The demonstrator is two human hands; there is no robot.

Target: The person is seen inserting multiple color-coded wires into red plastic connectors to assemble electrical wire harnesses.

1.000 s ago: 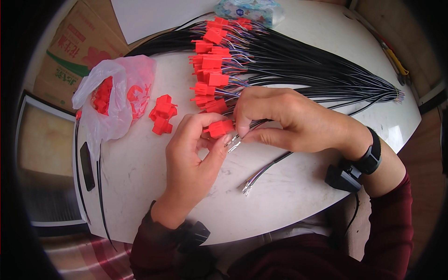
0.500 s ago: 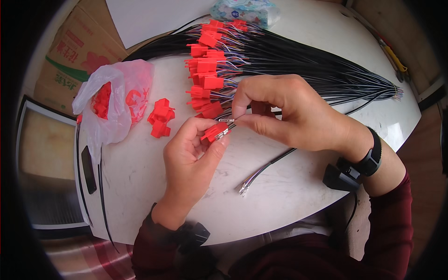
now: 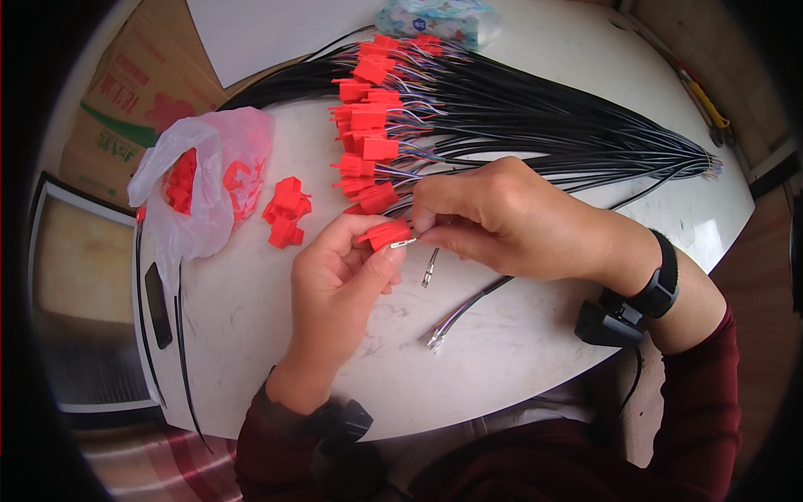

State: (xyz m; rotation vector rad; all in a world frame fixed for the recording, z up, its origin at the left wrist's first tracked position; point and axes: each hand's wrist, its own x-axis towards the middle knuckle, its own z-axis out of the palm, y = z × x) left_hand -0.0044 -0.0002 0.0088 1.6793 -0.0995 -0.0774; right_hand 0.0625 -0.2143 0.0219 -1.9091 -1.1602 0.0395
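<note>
My left hand [image 3: 339,272] is closed round a red plastic connector housing [image 3: 386,233], gripping it between thumb and fingers. Against the housing's near side lies a silver crimp terminal [image 3: 403,243]. The thumb and forefinger of my right hand [image 3: 493,219] pinch the wire behind that terminal. Below the right fingertips hangs another wire with a crimp terminal [image 3: 429,273]. Nearer me on the table, a black cable's stripped end [image 3: 437,336] shows several thin coloured wires with silver terminals.
A long bundle of black cables [image 3: 544,100] with several red housings [image 3: 368,117] stretches across the back. On the left lie loose red housings [image 3: 287,209] and a plastic bag [image 3: 205,184] of more. Yellow-handled pliers [image 3: 711,109] are at the far right, a wipes pack [image 3: 439,21] behind.
My right hand has moved slightly down, bringing a terminal against the housing's near side. Another terminal, earlier by my left thumb, now hangs below the right fingers.
</note>
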